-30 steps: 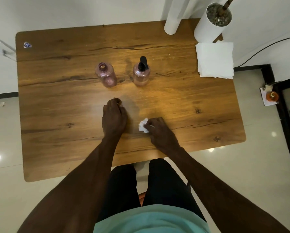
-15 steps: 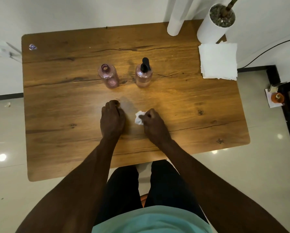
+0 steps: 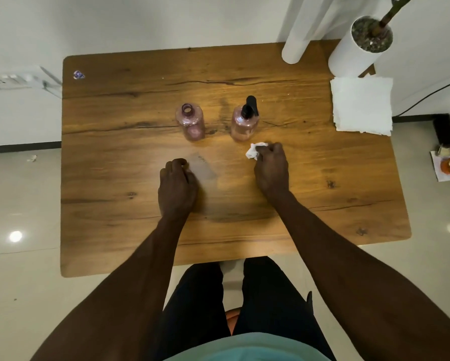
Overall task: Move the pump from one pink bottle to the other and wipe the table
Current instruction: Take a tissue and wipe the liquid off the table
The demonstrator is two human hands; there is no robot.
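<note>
Right hand (image 3: 270,170) has swept the crumpled tissue (image 3: 255,151) up and to the right since a second ago; it was near the left hand at mid-table, now it sits just in front of the pumped bottle. Left hand (image 3: 177,186) hasn't really shifted.

State now:
- Right hand: fingers curled, pinching the tissue wad against the table (image 3: 114,217). White edge pokes out on its left side.
- Left hand: loose fist, knuckles down on the wood, holding nothing I can see.
- Black pump (image 3: 250,106) is seated on the right pink bottle (image 3: 244,125). Left pink bottle (image 3: 190,122) stands open-necked. Both upright, well apart from each other.
- Dull smear on the wood just right of the left hand (likely the damp wiped patch, can't confirm).

Handling, my read:
- Tissue: soft, near weightless, tears when wet. Keep it balled, press flat, short strokes.
- Bottles: thin clear plastic, look close to empty, so light and easy to tip. Tissue is close to the right bottle's base; a wide stroke could knock it.
- Pump: rigid head and collar. Grip the collar to unscrew, steady the bottle body with the other hand.

Pump step looks done; wiping is in hand. Spare napkin stack (image 3: 362,108) at the far right corner if this wad shreds.
</note>
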